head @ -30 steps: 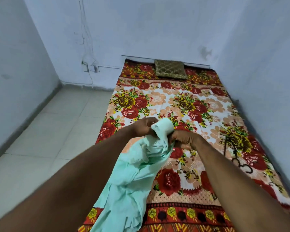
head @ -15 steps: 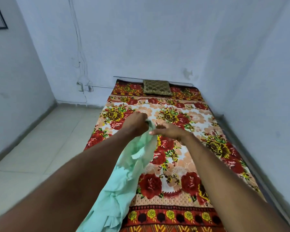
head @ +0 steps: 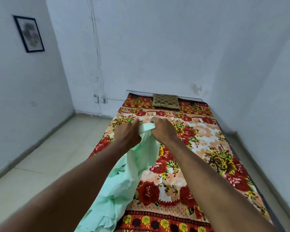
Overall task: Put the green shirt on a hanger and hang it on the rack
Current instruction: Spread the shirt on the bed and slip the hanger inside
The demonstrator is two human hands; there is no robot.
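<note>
nearest the camera, two bare forearms are stretched forward over the foot of a bed (head: 166,195). between them a green shirt (head: 117,186) is held up. its loose, crumpled cloth is hung from the hands down to the lower edge of the view, over the left side of the bed. the top of the shirt is bunched into a thick fold, and this fold is gripped from both sides. the left hand (head: 127,134) is curled round its left end and the right hand (head: 162,131) is curled round its right end, knuckles up. the hands are held close together, with only a short piece of pale green cloth seen between them. the fingertips are hidden by the cloth.

the bed is covered by a bedspread (head: 216,134) printed with red and yellow flowers. to the left a pale tiled floor (head: 49,156) is seen. farther on, a brown patterned pillow (head: 166,101) is laid at the head of the bed, by the back wall. a socket (head: 96,98) is fixed low on that wall, and a thin cable (head: 95,47) is run up from it. a framed picture (head: 29,33) is hung on the left wall.
</note>
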